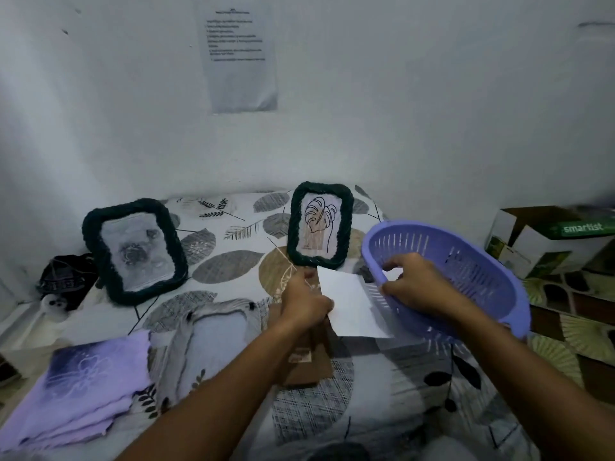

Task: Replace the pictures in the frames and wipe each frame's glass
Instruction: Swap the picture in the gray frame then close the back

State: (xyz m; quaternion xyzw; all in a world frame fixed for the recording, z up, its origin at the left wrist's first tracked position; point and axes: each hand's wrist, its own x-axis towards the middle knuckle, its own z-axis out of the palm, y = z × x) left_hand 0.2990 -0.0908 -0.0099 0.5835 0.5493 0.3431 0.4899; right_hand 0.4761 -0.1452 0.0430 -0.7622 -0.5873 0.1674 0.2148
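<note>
- Pale plaster wall [399, 111] rises behind the counter [233, 261], which wears a leaf-printed cloth; a printed paper sheet [241, 58] is stuck flat to the wall.
- Two dark green rope-wrapped rectangular frames stand upright: the left frame [134, 251] shows a grey, blurry picture, the right frame [320, 224] a line-drawn leaf.
- A grey fuzzy frame [216, 331] lies flat near a folded lilac cloth [83, 387].
- The left hand [304, 302] curls its fingers around a white paper sheet [354, 306] and some brown card [309, 361] under it.
- The right hand [416, 284] grips the rim of a slotted lilac plastic basket [466, 277], tilted, just beside the sheet.
- A cardboard box [539, 241] sits far right.
</note>
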